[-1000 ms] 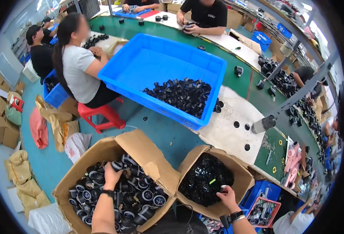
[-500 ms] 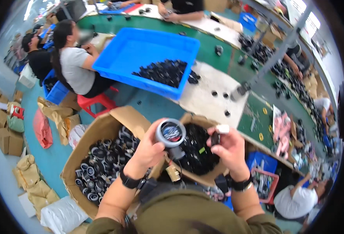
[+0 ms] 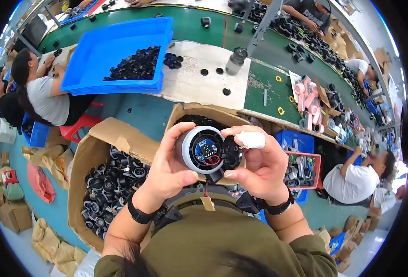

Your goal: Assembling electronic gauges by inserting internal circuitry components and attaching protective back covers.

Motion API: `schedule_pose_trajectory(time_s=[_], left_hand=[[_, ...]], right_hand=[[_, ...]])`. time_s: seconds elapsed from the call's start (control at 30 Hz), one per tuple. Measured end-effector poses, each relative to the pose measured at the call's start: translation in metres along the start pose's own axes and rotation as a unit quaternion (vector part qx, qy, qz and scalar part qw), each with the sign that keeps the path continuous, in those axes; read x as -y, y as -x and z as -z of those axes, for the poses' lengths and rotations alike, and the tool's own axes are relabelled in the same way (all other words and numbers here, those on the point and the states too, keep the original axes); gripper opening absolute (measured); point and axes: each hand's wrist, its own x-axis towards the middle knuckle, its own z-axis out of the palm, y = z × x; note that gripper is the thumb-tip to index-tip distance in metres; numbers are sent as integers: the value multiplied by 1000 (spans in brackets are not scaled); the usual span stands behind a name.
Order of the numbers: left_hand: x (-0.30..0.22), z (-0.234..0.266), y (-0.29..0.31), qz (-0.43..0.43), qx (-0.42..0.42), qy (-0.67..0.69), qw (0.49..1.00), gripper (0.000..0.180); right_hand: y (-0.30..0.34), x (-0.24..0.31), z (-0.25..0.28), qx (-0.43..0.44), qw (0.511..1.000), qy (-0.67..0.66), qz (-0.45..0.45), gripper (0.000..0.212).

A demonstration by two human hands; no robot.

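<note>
My left hand [image 3: 164,168] is wrapped round a round grey housing [image 3: 188,150]. Its open face shows a blue circuit board [image 3: 207,148] and red wires. A round black disc-shaped cover [image 3: 231,152] is pinched by my right hand [image 3: 264,173], on edge against the housing's right side. White wrapping [image 3: 251,140] covers one right fingertip. Below the housing, a small tan piece [image 3: 207,203] dangles from red wire. Under my left forearm stands a cardboard box [image 3: 81,184] holding many black and grey round parts [image 3: 114,182]. Another carton [image 3: 178,113] with black parts lies behind my hands.
A blue bin [image 3: 116,87] with black parts stands ahead on the left. Beside it, a white worktop [image 3: 194,87] carries loose black caps and a clear jar [image 3: 236,61]. Right of me are a red-rimmed crate [image 3: 318,171] and a seated person [image 3: 352,182]. Another person [image 3: 47,97] sits at left.
My hands have come together, and the black cover is now at the housing. The housing's open face has turned, showing the board. My view has shifted to the right.
</note>
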Motion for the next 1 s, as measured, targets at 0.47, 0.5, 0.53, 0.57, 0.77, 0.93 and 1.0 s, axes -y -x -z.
schedule_pose_trajectory(time_s=[0.47,0.5,0.53,0.57,0.77,0.93,1.0], left_hand=[[-1,-2,2,-61,116,-144,981,83],[-3,-5,4,-58,110,-145,982,84],[-6,-6,5,-55,104,-146,982,84],[-10,-7,5,-38,121,-156,980,85],[-13,-12,9,-23,99,-168,981,85],[-5,-8,8,11,2,-71,997,74],[-6,-6,10,-4,-3,-62,998,74]], right_hand=[[8,29,12,72,864,447,221,29],[8,30,11,80,848,467,236,28],[8,31,9,82,837,482,247,28],[8,31,7,84,824,496,258,27],[2,29,-4,93,768,544,325,19],[-3,32,4,74,892,405,186,28],[7,29,6,-41,968,216,120,39]])
